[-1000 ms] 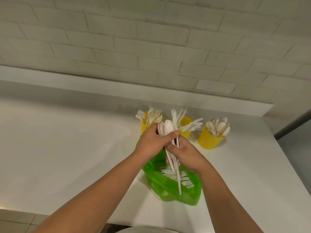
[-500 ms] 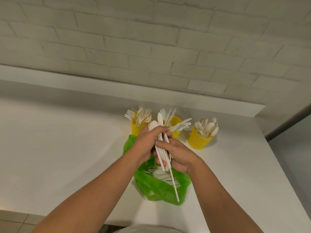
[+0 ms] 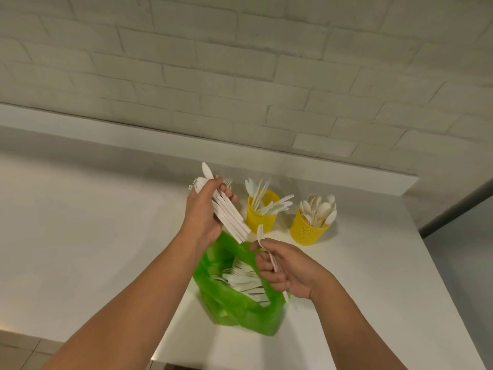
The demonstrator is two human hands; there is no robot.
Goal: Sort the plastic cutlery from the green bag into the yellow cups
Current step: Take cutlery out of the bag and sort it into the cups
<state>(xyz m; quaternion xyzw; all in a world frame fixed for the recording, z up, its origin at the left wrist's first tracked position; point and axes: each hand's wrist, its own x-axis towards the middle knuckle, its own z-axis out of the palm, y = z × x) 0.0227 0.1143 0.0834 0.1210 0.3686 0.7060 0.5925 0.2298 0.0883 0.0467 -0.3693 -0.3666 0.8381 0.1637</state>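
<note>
My left hand (image 3: 204,213) is shut on a bundle of white plastic cutlery (image 3: 229,216), held tilted above the green bag (image 3: 240,313). My right hand (image 3: 286,268) grips a single white piece of cutlery (image 3: 268,249) over the bag's right edge. The open bag holds several more white pieces. Behind it a yellow cup with knives (image 3: 260,213) stands in the middle and a yellow cup with spoons (image 3: 309,228) to its right. The left yellow cup is hidden behind my left hand; only some fork tines (image 3: 228,181) show.
Everything stands on a white counter (image 3: 93,236) against a white brick wall (image 3: 240,62) with a low ledge. The counter's right edge (image 3: 437,289) and front edge (image 3: 80,340) are near; a tiled floor shows at the bottom left.
My hands have parted: the right hand drew one piece out of the bundle and moved down and right, while the left hand carried the bundle up and left.
</note>
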